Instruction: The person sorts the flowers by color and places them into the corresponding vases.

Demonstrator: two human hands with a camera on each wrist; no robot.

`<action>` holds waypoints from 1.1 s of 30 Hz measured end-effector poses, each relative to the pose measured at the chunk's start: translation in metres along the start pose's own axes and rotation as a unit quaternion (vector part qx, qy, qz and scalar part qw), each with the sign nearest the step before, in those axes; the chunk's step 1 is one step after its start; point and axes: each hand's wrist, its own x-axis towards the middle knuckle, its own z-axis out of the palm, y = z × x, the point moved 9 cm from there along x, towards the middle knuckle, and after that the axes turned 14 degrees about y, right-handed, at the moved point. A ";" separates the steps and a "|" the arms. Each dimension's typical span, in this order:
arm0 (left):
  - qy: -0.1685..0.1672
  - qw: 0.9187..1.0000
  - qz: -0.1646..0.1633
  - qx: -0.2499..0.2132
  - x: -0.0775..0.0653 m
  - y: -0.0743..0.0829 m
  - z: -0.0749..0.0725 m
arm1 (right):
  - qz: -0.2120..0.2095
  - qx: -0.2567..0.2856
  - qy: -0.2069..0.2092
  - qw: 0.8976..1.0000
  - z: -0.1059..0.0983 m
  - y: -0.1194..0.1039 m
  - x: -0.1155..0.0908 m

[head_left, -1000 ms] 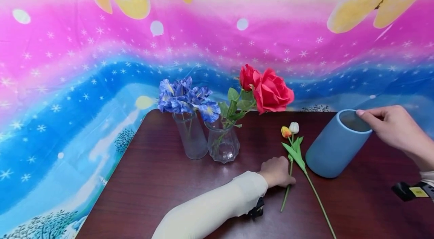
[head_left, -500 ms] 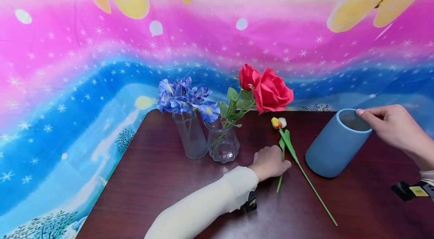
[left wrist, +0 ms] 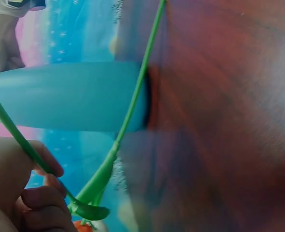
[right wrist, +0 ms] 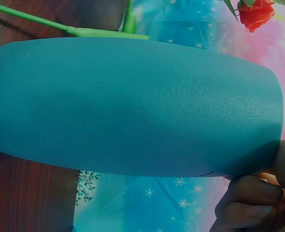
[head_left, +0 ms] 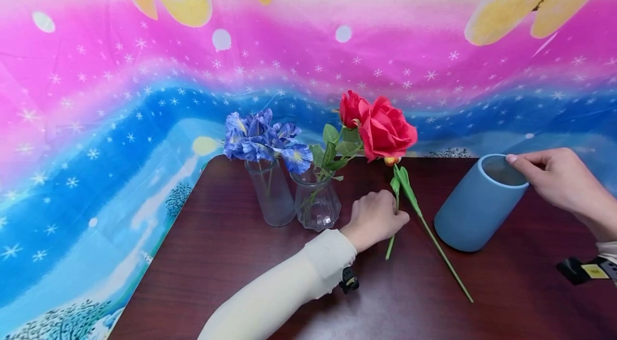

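Potentially, the short green stem (head_left: pixel 390 246) that the left hand (head_left: pixel 370 219) pinches could drag the longer stem (head_left: pixel 446 257), its leaves overlapping toward one o'clock, while the blue vase (head_left: pixel 474 217), at three o'clock, could tip should the right hand (head_left: pixel 559 182), its grip pinching the rim, pull sideways.

Blue vase (head_left: pixel 474 214), green stem (left wrist: pixel 10 127), snowflake-patterned backdrop (head_left: pixel 299 59)

the head view is bright, the left-wrist view's tabletop (left wrist: pixel 220 130) blurred.
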 end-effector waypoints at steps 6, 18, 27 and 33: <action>0.035 0.997 0.058 0.025 0.003 0.007 -0.021 | 0.002 -0.002 -0.002 1.000 0.001 0.001 0.000; 0.024 0.988 -0.027 -0.153 -0.004 -0.006 -0.017 | 0.002 -0.001 0.000 1.000 -0.001 0.000 0.000; 0.007 0.942 -0.119 -0.314 -0.014 -0.020 -0.006 | 0.005 -0.001 0.002 1.000 0.000 0.000 0.000; 0.028 0.893 -0.145 -0.424 -0.015 -0.019 -0.014 | 0.011 0.001 0.001 1.000 0.000 0.001 0.000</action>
